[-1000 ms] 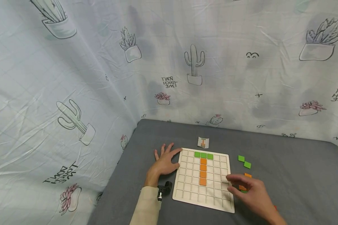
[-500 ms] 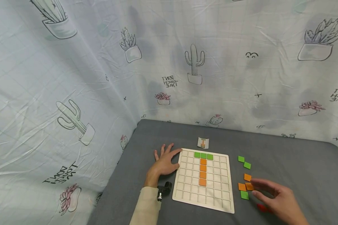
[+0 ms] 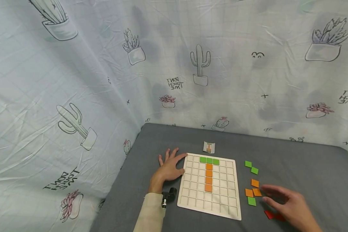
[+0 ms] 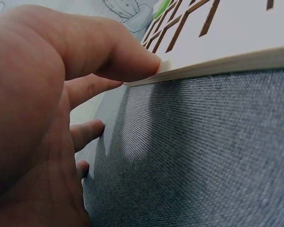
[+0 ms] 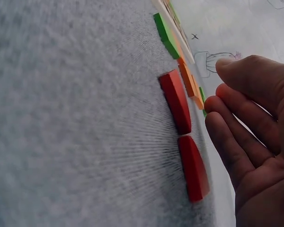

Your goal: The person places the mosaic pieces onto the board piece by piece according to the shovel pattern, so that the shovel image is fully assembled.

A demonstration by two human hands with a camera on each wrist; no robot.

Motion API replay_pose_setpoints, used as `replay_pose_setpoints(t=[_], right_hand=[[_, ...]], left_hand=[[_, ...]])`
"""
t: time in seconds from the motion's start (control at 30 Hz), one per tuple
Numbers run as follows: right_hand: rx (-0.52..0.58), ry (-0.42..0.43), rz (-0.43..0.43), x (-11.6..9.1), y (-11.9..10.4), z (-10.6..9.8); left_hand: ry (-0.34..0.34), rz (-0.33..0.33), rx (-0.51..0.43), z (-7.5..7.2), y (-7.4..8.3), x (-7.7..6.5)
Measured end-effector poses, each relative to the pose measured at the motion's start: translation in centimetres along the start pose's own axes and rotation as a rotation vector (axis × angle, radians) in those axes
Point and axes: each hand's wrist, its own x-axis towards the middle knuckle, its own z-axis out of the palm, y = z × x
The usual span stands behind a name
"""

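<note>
A pale wooden grid board [image 3: 197, 193] lies on the grey table. Along its far row sit three green tiles [image 3: 209, 160], and a column of orange tiles [image 3: 209, 173] runs down from the middle one. My left hand [image 3: 169, 169] rests at the board's left edge, fingers spread; in the left wrist view the thumb [image 4: 137, 64] touches the rim. To the right of the board, my right hand [image 3: 287, 203] hovers beside loose orange tiles [image 3: 255, 183], fingers loosely bent with nothing between them. Red pieces [image 5: 176, 101] lie below it, partly hidden by the hand in the head view.
Loose green tiles [image 3: 251, 201] lie right of the board, near and far. A small printed card [image 3: 209, 147] with a coloured grid pattern sits beyond the board. A patterned cloth [image 3: 235, 64] hangs behind the table. A black wrist camera [image 3: 169, 194] is strapped to the left wrist.
My right hand has moved right, away from the board's right edge, uncovering the loose orange and green tiles and part of the red pieces. The left hand has stayed in place.
</note>
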Motion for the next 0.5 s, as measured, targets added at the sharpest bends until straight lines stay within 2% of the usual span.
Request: replay_pose_setpoints(t=[0.2,0.5], right_hand=[[-0.040,-0.008,0.000,0.5,0.3,0.4],[-0.060,-0.039,-0.047,1.1,0.2,0.6]], left_hand=[[0.006,0.011,-0.002,0.2,-0.2,0.0],[0.006,0.007,0.006,0.1,-0.2,0.0]])
